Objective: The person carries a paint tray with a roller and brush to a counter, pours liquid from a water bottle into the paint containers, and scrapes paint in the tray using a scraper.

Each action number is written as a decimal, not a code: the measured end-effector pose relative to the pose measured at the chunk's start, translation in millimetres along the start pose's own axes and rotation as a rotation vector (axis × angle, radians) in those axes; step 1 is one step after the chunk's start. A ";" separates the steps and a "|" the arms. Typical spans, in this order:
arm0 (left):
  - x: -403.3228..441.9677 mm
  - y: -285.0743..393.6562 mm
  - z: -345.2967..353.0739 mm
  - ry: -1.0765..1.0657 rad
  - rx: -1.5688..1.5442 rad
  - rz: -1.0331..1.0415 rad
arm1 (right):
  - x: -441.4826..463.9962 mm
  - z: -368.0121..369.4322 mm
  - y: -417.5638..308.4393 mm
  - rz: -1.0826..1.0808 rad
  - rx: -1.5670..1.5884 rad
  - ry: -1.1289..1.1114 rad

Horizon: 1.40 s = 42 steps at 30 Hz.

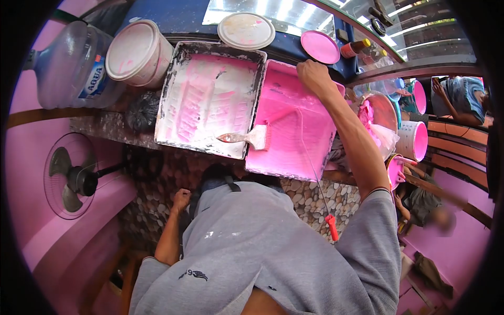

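Note:
My right hand (pixel 315 76) is closed at the far rim of a tray of pink paint (pixel 289 126), its fingers curled down over the edge. A paint roller with a thin wire frame and red handle (pixel 331 227) lies across that tray, its handle hanging past the near edge. To the left stands a second paint tray (pixel 210 100), smeared white and pink. A paintbrush (pixel 257 137) with pink-tipped bristles rests across the two trays' adjoining edges. My left hand (pixel 181 199) hangs low by my side, fingers curled, with nothing visible in it.
A lidded bucket (pixel 139 55) and a large water bottle (pixel 79 65) stand left. Behind the trays lie a white lid (pixel 246 30) and a pink lid (pixel 320 47). Pink-stained buckets (pixel 413 140) crowd the right. A fan (pixel 71 176) stands lower left. Another person (pixel 425 205) is at right.

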<state>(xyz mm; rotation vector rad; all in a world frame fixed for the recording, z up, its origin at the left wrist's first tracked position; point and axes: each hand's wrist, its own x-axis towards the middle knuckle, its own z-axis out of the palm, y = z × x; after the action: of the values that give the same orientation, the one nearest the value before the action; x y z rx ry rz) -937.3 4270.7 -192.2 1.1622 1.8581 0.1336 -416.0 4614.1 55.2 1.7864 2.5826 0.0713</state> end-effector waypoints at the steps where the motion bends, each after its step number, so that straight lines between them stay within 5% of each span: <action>1: -2.2 0.6 0.3 -0.016 -0.018 -0.006 | 1.9 -3.2 -0.8 -0.004 -0.001 -0.001; 7: -1.8 -8.0 6.2 0.005 -0.037 0.031 | -5.2 -16.5 0.9 0.108 0.149 -0.144; 20: 16.3 10.3 -6.7 0.020 0.163 0.109 | -27.5 12.0 25.0 0.167 0.403 0.053; 22: 8.9 28.9 -12.7 -0.003 0.081 0.003 | -25.8 -6.5 26.6 0.295 0.375 -0.065; 25: -6.8 54.0 -19.7 -0.024 0.016 -0.069 | -14.5 -8.2 29.0 0.173 0.381 -0.061; 28: 4.4 13.6 -8.9 0.005 0.108 0.088 | 2.4 9.9 21.0 0.089 0.562 -0.024; 33: 13.5 -15.9 3.9 0.016 0.060 0.106 | -1.8 14.5 34.7 0.183 0.517 -0.158; 42: 14.7 -23.2 4.4 0.002 0.041 0.139 | -22.7 31.7 49.2 0.230 0.496 -0.071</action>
<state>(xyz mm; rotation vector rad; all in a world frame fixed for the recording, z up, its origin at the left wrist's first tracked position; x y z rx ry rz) -951.5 4267.6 -215.9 1.3204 1.7887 0.1761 -361.0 4611.4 24.8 2.1746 2.4817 -0.6758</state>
